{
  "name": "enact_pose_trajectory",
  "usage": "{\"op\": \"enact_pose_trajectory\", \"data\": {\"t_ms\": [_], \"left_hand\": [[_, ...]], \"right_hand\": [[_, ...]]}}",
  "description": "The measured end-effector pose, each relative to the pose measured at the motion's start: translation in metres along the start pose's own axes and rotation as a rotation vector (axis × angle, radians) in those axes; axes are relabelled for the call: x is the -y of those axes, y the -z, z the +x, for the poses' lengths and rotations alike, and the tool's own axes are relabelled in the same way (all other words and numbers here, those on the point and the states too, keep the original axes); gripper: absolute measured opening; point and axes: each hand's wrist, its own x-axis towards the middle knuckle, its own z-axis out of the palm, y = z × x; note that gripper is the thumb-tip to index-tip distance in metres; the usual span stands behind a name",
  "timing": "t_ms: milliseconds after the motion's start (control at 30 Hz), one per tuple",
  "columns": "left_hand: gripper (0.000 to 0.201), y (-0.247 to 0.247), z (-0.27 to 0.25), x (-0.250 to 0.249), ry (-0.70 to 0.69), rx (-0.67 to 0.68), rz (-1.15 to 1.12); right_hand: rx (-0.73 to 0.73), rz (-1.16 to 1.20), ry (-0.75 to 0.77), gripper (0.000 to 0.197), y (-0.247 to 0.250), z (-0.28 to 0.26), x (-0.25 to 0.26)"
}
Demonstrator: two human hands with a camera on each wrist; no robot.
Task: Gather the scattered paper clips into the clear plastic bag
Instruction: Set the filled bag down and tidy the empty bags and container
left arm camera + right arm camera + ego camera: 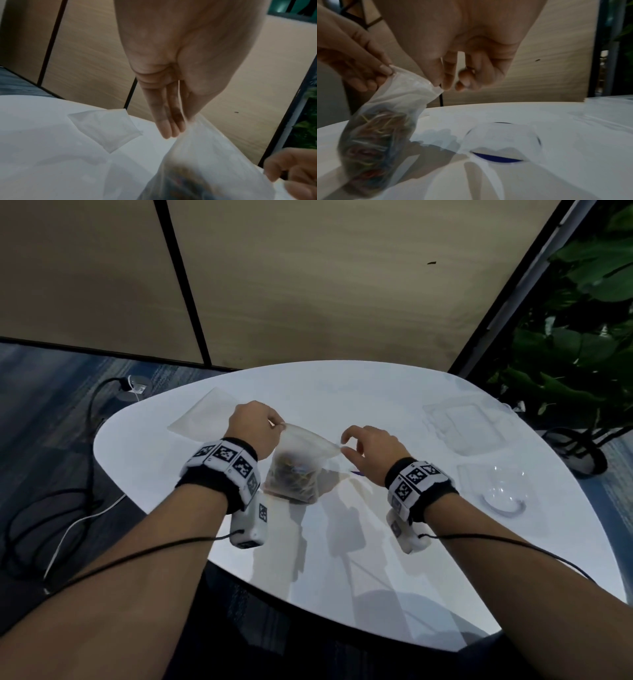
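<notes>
Both forearms reach forward, left hand point(253, 426) and right hand point(371, 451) raised, fingertips pinched.

the clear plastic bag point(301, 460) hangs over the middle of the table point(342, 559), its bottom at or just above the tabletop. the paper clips point(293, 479) lie inside it, in its lower part. the left hand point(253, 426) pinches its top left corner, the right hand point(371, 451) its top right corner. a flat bag point(200, 417) lies on the table far left. two plastic trays lie on the right: one point(469, 426) far, one point(496, 491) nearer. a plant point(582, 337) stands beyond the table's far right edge.
</notes>
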Motion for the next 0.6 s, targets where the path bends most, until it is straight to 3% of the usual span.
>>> {"op": "enact_pose_trajectory", "data": {"t_ms": [33,133,200,300,400,467,533,600], "left_hand": [[0.008,-0.006,0.008,0.001,0.005,-0.004,0.048],[0.046,-0.020,0.031,0.020,0.064,0.025,0.255],[0.065,-0.028,0.038,0.038,0.080,-0.048,0.364],[0.078,-0.039,0.050,0.066,0.070,-0.168,0.502],[0.078,-0.042,0.060,0.087,0.185,-0.088,0.437],[0.064,-0.041,0.064,0.096,0.204,-0.064,0.402],[0.047,-0.037,0.069,0.098,0.168,-0.087,0.417],[0.042,-0.032,0.074,0.097,0.174,-0.062,0.434]], "right_hand": [[0.000,0.016,-0.046,0.028,0.000,0.002,-0.011],[-0.014,0.007,-0.229,0.040,0.001,0.006,-0.057],[-0.063,-0.065,-0.359,0.041,0.002,0.003,-0.094],[-0.117,-0.182,-0.482,0.044,0.005,-0.006,-0.147],[-0.088,-0.199,-0.586,0.048,0.007,-0.014,-0.189],[0.005,-0.174,-0.611,0.048,0.005,-0.014,-0.209],[0.091,-0.213,-0.569,0.041,-0.001,-0.013,-0.219],[0.085,-0.261,-0.500,0.029,-0.004,-0.010,-0.216]]}}
